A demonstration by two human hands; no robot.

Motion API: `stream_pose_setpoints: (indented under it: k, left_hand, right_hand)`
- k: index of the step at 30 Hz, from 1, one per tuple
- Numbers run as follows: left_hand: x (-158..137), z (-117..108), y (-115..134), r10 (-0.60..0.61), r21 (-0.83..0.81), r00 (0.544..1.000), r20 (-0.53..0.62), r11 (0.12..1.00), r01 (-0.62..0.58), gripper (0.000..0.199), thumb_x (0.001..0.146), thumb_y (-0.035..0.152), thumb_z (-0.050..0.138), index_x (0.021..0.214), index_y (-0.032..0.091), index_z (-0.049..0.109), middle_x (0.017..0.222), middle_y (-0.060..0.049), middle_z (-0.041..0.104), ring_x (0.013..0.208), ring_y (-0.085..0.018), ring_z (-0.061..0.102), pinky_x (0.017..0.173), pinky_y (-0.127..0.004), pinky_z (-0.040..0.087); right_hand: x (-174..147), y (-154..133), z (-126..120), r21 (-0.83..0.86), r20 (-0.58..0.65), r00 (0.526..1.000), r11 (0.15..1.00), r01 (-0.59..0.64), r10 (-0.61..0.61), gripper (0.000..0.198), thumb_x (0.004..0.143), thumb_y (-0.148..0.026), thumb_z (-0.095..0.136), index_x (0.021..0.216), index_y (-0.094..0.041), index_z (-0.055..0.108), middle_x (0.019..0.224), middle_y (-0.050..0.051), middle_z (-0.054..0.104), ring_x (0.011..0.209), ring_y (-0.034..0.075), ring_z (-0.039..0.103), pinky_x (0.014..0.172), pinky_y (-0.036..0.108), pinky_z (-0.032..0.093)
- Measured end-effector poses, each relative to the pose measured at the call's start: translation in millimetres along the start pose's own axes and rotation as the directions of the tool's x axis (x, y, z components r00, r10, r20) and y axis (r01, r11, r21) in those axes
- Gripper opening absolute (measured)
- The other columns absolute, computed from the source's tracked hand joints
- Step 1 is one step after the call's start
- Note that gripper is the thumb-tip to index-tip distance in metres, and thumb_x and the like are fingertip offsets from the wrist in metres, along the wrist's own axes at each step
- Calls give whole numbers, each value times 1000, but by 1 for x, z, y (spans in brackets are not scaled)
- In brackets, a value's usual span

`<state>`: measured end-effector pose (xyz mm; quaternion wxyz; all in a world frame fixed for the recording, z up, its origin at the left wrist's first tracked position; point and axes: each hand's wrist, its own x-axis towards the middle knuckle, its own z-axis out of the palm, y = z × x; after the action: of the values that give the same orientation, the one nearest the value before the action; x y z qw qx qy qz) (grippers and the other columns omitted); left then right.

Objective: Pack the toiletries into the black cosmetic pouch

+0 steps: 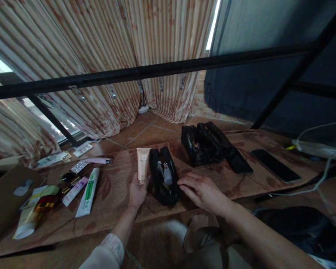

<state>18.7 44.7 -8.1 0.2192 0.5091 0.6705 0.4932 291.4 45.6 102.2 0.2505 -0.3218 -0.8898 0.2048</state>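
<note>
My left hand point(138, 192) grips a beige squeeze tube point(143, 162) near its cap and holds it upright, with the cap end down. Just right of the tube stands a black zip pouch point(157, 190), its top open. Inside it I see a small clear bottle point(167, 175) and other small items that I cannot make out. My right hand point(200, 190) is at the pouch's right side, thumb and fingers pinched together at its edge. The fingertips seem to be on the pouch's rim.
Farther right stand more black mesh pouches point(192, 145), a dark phone point(239, 160) and another phone point(274, 165). On the left lie a white-green tube point(89, 192), a pink tube point(75, 191), a gold tube point(26, 222) and a cardboard box point(5, 198). A black metal rail point(168, 68) crosses behind.
</note>
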Motion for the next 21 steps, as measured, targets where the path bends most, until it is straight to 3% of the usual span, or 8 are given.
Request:
stream_pose_setpoints:
  k: [11, 21]
  left_hand:
    - [0, 2, -7, 8, -75, 1000, -15, 997, -9, 36, 76, 44, 66, 98, 17, 59, 78, -2, 65, 73, -16, 60, 69, -27, 48]
    - [0, 2, -8, -4, -66, 1000, -14, 998, 3, 35, 78, 46, 64, 95, 16, 59, 77, -2, 64, 70, -16, 59, 66, -25, 47]
  right_hand:
    - [0, 2, 1, 12, -6, 1000, 1000, 9, -9, 19, 96, -24, 46, 104, -21, 62, 95, 5, 65, 88, 16, 63, 77, 27, 47]
    - [0, 0, 1, -2, -5, 1000, 1000, 12, -12, 19, 97, -24, 44, 104, -21, 62, 94, 5, 65, 87, 16, 62, 76, 28, 47]
